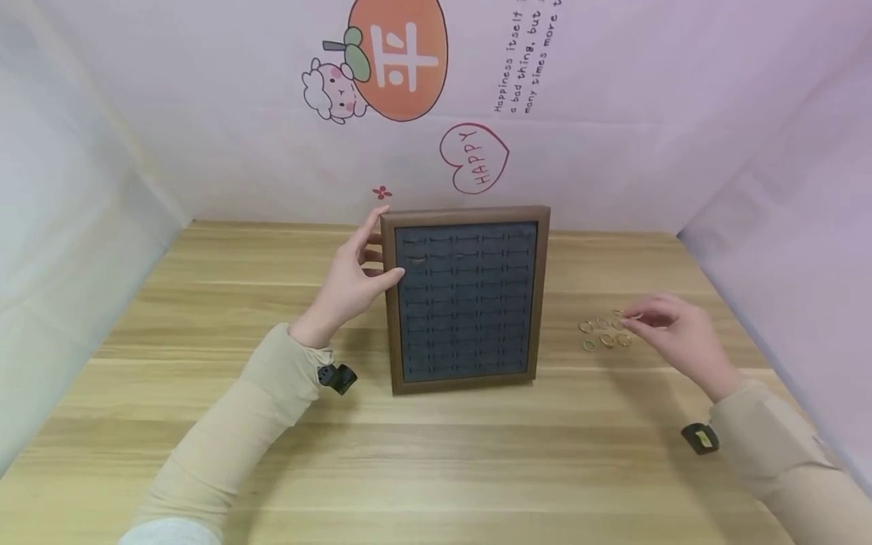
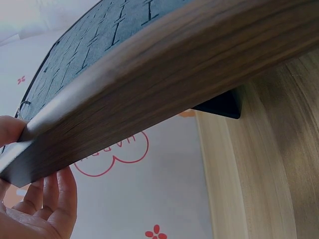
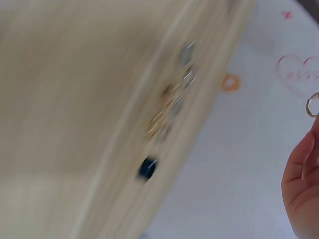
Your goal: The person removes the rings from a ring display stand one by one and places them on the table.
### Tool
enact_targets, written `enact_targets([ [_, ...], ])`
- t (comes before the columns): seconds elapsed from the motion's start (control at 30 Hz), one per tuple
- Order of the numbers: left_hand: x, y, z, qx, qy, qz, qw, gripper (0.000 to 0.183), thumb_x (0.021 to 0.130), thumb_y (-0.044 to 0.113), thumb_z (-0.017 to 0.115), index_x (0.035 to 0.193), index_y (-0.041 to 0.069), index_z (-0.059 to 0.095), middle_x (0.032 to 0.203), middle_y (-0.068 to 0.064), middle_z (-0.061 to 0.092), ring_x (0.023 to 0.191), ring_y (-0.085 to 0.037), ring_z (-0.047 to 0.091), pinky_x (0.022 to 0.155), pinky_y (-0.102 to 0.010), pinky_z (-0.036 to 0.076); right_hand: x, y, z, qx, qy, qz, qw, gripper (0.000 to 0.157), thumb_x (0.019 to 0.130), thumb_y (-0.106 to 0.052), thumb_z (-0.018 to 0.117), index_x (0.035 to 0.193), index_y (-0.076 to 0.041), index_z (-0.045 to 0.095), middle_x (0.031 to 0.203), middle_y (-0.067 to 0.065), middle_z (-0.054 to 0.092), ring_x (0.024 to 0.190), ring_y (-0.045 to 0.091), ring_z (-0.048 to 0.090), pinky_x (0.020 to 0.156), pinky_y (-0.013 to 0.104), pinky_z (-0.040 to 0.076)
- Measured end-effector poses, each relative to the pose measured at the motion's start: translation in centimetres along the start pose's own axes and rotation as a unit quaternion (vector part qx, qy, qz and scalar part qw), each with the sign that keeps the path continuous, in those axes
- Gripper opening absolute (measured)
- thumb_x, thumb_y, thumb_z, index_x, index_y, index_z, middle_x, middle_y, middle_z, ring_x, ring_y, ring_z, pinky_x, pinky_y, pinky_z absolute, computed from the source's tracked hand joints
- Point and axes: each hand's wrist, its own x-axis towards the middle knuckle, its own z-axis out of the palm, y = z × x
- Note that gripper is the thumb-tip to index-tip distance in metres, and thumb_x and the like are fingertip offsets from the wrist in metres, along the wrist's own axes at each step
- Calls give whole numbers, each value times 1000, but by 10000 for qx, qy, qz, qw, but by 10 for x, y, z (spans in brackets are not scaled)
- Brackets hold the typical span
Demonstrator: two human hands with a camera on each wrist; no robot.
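A ring display board, dark grey slotted padding in a brown wooden frame, stands leaning back on the table. My left hand grips its upper left edge, thumb on the front and fingers behind the frame. One ring sits in a slot near the upper left. Over at the right, my right hand is just above several loose rings. In the right wrist view, a gold-coloured ring is pinched at the fingertips of that hand.
A wood-grain table spreads under everything. White printed sheeting rises behind and at both sides. A black support props the board from behind. Loose rings lie to the right of the board, blurred in the right wrist view.
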Motion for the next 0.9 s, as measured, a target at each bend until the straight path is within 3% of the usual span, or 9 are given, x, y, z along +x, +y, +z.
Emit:
enact_targets([
  [0.17, -1, 3, -2, -7, 42, -23, 10000, 84, 83, 1, 67, 149, 32, 26, 124, -15, 48, 93, -26, 53, 86, -44, 53, -4, 30, -13, -371, -346, 493, 9975, 12, 83, -11, 72, 92, -4, 72, 94, 12, 68, 71, -21, 47, 60, 7, 43],
  [0.27, -2, 3, -1, 24, 19, -61, 10000, 84, 83, 2, 68, 149, 33, 25, 126, -15, 47, 94, -27, 53, 88, -45, 52, -6, 45, -18, -532, -610, 836, 9932, 17, 85, -16, 70, 95, -2, 71, 98, 23, 67, 69, -20, 45, 57, 14, 44],
  [0.4, -2, 3, 1, 35, -21, -97, 9999, 84, 83, 2, 68, 149, 33, 25, 126, -15, 47, 95, -27, 54, 89, -45, 52, -10, 61, -20, -684, -887, 1065, 9880, 17, 85, -18, 70, 94, -3, 71, 98, 25, 68, 68, -18, 45, 60, 22, 46],
  [0.5, -2, 3, 0, 46, -5, -101, 9999, 84, 83, 2, 68, 149, 33, 25, 125, -15, 48, 93, -27, 54, 88, -44, 53, -9, 69, -19, -800, -1042, 1009, 9862, 16, 83, -17, 72, 92, -4, 72, 96, 24, 68, 68, -11, 51, 62, 27, 48],
  [0.73, -2, 3, -1, 86, 8, -71, 9999, 84, 83, 2, 68, 149, 33, 26, 125, -14, 48, 93, -26, 54, 87, -44, 53, -8, 81, -15, -997, -1608, 1047, 9763, 21, 82, -20, 72, 92, -1, 70, 91, 21, 70, 77, 29, 64, 71, 51, 49],
  [0.9, -2, 4, 1, 33, -21, -118, 9999, 84, 83, 2, 68, 149, 34, 26, 123, -14, 48, 92, -26, 54, 87, -43, 53, -7, 90, -12, -1076, -1871, 1144, 9697, 19, 81, -20, 72, 87, -2, 71, 95, 23, 69, 86, 42, 62, 78, 59, 45],
])
